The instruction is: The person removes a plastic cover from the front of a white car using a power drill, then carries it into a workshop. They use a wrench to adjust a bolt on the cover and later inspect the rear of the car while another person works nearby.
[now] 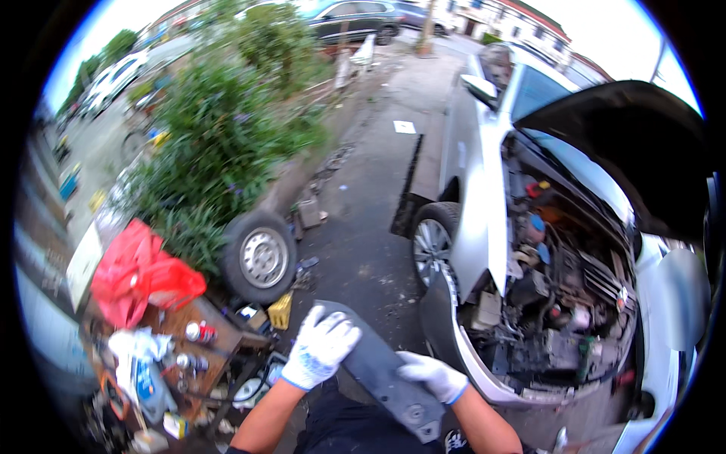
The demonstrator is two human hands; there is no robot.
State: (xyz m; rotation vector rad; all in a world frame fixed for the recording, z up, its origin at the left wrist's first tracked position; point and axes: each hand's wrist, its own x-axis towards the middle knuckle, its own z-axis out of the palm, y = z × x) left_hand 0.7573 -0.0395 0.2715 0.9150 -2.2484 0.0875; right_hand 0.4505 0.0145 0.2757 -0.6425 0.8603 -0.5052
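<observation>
I hold a long dark grey panel [378, 363] slantwise in front of my body, its lower end dotted with small holes and a round recess. My left hand [321, 348], in a white work glove, is closed over the panel's upper left part. Farther down, on its right edge, my gloved right hand [432, 376] grips it too; the fingers' undersides are hidden. To the right stands a silver car [484, 189] with its hood [628, 136] raised and its engine bay [560, 303] exposed. The car's front bumper [473, 371] juts out near my right hand.
A loose wheel [261, 256] leans by the plants [219, 144] at left. Nearer, a wooden table [234, 333] carries a red plastic bag [136, 272], spray cans [200, 331] and a blue jug [151, 390]. A yellow block [280, 312] lies beside the wheel.
</observation>
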